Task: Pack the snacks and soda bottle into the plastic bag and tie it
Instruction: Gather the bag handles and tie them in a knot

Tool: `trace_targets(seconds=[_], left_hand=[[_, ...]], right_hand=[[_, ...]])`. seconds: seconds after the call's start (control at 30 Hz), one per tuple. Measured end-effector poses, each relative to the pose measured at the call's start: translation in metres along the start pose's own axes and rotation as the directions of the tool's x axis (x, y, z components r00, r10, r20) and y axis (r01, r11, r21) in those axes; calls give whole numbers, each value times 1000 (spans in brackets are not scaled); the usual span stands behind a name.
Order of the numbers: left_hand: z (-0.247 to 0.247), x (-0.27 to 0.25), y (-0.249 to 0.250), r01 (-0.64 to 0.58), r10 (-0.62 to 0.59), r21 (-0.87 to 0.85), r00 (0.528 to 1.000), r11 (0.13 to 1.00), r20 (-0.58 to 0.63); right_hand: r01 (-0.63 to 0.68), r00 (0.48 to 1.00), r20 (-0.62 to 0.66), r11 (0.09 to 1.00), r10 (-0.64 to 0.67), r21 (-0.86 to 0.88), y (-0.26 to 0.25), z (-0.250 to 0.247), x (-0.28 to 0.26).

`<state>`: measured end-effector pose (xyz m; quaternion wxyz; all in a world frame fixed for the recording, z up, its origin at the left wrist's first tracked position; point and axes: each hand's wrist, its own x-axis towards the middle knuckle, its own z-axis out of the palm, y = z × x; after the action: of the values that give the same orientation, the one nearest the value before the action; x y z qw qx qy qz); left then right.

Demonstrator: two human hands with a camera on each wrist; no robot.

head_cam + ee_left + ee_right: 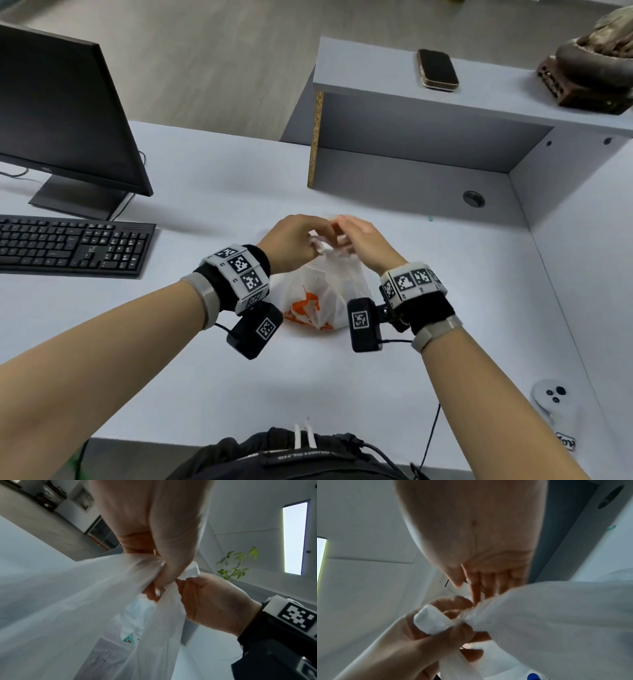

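Now my left hand (296,240) and my right hand (363,241) meet above the plastic bag (318,298), and both pinch its twisted white handles. From the head view I see only the backs of my hands and the bag standing on the bench (428,359) between my wrists, white with an orange print. The left wrist view shows more: my left fingers (164,580) are curled tight around the gathered neck of the bag, and a printed packet (135,622) is visible through the thin plastic. The right wrist view shows a loop of handle wrapped over one left fingertip, while my right thumb and forefinger (475,588) press another strip of handle between them. I cannot tell if the soda bottle is inside.

On the pale bench a keyboard (72,245) and a monitor (65,113) are at the left. A phone (436,70) lies on the raised grey shelf (363,73) behind, and a white controller (548,399) rests near the right edge.
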<state>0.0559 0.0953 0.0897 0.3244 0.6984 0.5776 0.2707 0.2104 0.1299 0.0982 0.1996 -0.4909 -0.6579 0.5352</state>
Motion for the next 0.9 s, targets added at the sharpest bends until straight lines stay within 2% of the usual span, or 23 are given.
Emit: trace_targets(seconds=[0.07,0.17,0.23,0.33,0.4,0.47,0.57,0.63,0.7,0.77,0.83,0.9], left_hand=[[2,0,-4,-33,31,-41,998,999,-50],[5,-2,-11,-31,19,-118,994,993,-104],[7,-3,-14,-31,13,-130,991,991,-135],[6,0,-16,-11,-13,-170,990,985,-138],[5,3,-18,-7,-21,-218,992,976,-127],[4,4,-20,4,-38,-277,992,961,-117],[5,4,-28,89,-137,-377,985,922,-102],[5,3,-33,168,-230,-411,967,896,-107],[4,0,-41,240,-318,-416,939,877,-130],[5,-5,-49,301,-377,-405,919,863,-120],[9,-10,-59,370,-450,-426,887,826,-102],[15,-14,-70,431,-540,-489,836,758,-100]], right_hand=[[-168,982,70,978,178,-123,-3,1,4],[-329,942,60,944,329,-12,-1,1,9],[-344,933,112,939,343,-2,1,0,10],[-287,946,167,958,278,29,12,2,11],[-201,977,92,972,190,119,23,1,14],[-126,990,-39,972,136,197,31,-2,15],[-56,970,-219,974,105,221,40,-6,17],[-40,932,-356,996,68,85,48,-11,19],[-101,889,-458,980,12,-169,60,-17,20],[-190,854,-520,932,3,-307,72,-24,16],[-259,811,-583,926,52,-276,86,-30,11],[-315,765,-636,918,97,-240,98,-33,7]])
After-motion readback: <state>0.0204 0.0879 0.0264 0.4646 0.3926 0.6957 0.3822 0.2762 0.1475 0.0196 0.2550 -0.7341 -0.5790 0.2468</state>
